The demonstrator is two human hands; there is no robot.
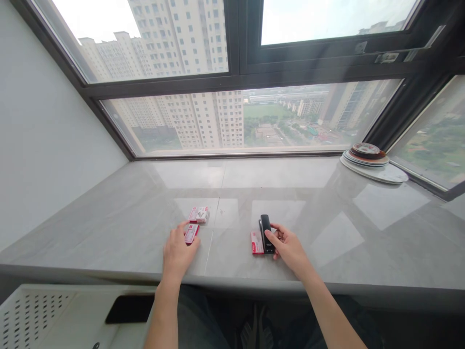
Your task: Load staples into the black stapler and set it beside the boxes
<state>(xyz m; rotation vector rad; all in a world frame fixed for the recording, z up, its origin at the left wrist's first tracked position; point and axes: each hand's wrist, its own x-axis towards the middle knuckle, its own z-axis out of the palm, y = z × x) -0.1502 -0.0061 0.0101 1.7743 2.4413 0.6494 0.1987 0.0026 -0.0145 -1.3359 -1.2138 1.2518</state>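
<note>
Black stapler [266, 224] on the sill [232, 266], long axis running toward the window, far end angled slightly left; from here I can't tell which end is the nose. Right hand [289, 248] gripping it, thumb on top, fingers along its right side. Red-and-white box [257, 243] right against stapler's left side. Well left of stapler: left hand [178, 251], fingers curved around small red box [191, 234], can't tell if gripped; just beyond, white box [202, 214] beside another red box [193, 214]. Contents of all boxes hidden.
</note>
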